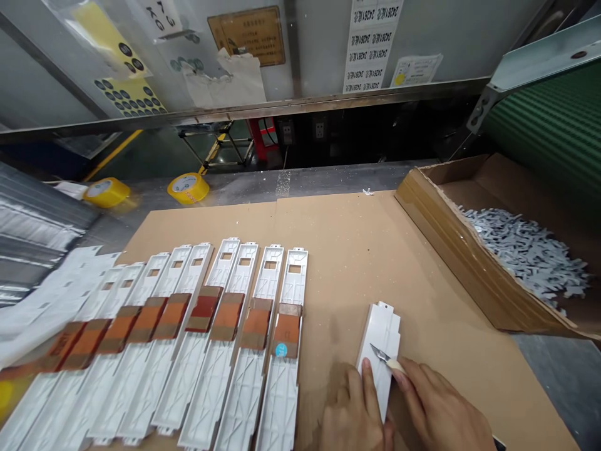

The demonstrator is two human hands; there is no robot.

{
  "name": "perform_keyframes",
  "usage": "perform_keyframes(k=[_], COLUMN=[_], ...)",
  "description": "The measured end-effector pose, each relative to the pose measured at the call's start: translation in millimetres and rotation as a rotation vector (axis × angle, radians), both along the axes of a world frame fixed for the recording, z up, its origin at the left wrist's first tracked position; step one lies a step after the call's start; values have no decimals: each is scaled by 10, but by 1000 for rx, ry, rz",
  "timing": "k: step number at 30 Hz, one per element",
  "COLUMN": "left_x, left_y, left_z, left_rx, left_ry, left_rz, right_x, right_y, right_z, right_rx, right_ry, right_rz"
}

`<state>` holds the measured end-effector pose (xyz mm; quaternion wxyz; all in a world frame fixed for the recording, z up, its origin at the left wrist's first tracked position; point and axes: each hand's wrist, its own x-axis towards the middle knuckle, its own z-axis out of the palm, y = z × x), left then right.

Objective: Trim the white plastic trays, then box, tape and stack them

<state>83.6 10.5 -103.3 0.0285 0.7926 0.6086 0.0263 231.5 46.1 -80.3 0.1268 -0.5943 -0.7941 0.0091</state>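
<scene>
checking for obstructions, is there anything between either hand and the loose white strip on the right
Nothing visible stands between the left hand and the white strip; its fingers are on it. Between the right hand and the strip there is only the small knife it holds, blade over the strip's face.

A white rectangular label sheet [373,44] on the grey metal panel [319,56] repeats "24261" with characters after it. A creased white paper sheet [157,17] there shows "KG". The round blue sticker's [281,350] print is too small to read.

At lower right of the frame, the right hand [444,407] holds a knife [384,357] against a white strip [381,338].
</scene>
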Motion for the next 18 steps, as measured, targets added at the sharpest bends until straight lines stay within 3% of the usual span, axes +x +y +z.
perform_keyframes(k=[5,7,9,12,15,18], left_x=[80,69,-9,-214,-386,-458], left_y=[-26,-19,19,139,280,370], left_z=[-40,-38,-11,91,263,447], left_rx=[-53,-107,-202,-395,-755,-945], left_ry=[-12,-42,-200,-863,-1694,-2177], left_rz=[38,77,123,211,470,702], right_x=[108,170,234,294,239,20], right_y=[-12,-6,16,54,26,-126], right_z=[-10,-48,-83,-62,89,312], right_rx=[-203,-211,-173,-116,-167,-322], right_ry=[229,254,266,297,417,637], right_rz=[-55,-157,-271,-338,-290,-172])
